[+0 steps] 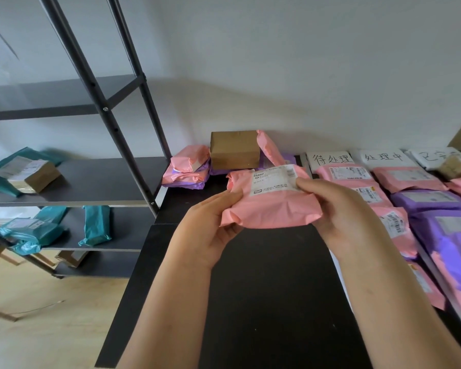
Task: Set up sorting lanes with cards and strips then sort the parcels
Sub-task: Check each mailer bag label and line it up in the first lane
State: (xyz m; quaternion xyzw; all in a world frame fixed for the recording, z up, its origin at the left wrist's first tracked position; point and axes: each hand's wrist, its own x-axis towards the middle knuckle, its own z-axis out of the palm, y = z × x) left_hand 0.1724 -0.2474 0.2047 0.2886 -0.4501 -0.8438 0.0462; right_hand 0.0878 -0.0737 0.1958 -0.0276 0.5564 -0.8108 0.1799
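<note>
Black table [264, 302]: the work surface beneath the left hand [210, 230] and the right hand [341, 209]. Three sorting lanes [421, 201] of pink and purple parcels lie to the right of the right hand, each headed by a white card. The nearest card [330, 157] sits just beyond that hand, with the middle card [383, 156] and the far card [434, 157] further to the right. An unsorted pile [189, 169], with a cardboard box [234, 149] among it, lies beyond the left hand. The pink parcel [269, 206] is held above the table between the hands, its long axis running left to right and its label [273, 179] facing up. The left hand grips the left end, thumb on top and fingers curled beneath. The right hand grips the right end, thumb pressing the label's lower corner. The label appears to be under inspection. Every lane lies rightward, so the right hand is the nearer and would probably lead the placement. Dividing strips cannot be made out.
</note>
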